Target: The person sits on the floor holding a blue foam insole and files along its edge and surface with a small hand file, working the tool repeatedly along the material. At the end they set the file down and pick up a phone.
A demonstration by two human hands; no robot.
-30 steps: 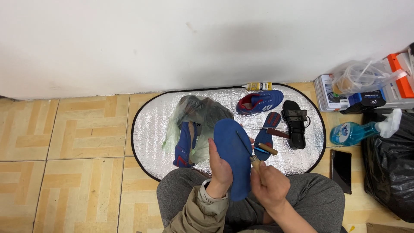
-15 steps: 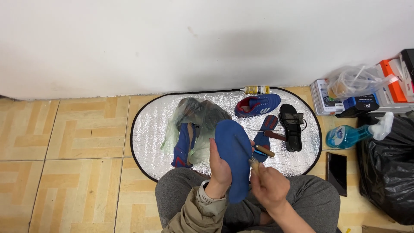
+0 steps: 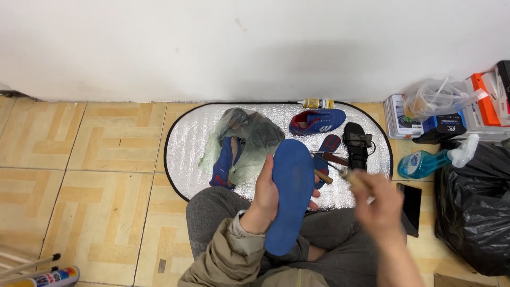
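Gripping blue insole (image 3: 289,194) in left hand (image 3: 265,196) over silver mat (image 3: 183,143), right hand (image 3: 380,199) blurred beside insole, fingers closed on wooden-handled tool (image 3: 350,175).

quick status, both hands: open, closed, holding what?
Left hand: closed on the blue insole, held upright over the lap.
Right hand: motion-blurred, closed around a small wooden-handled tool, off the insole.
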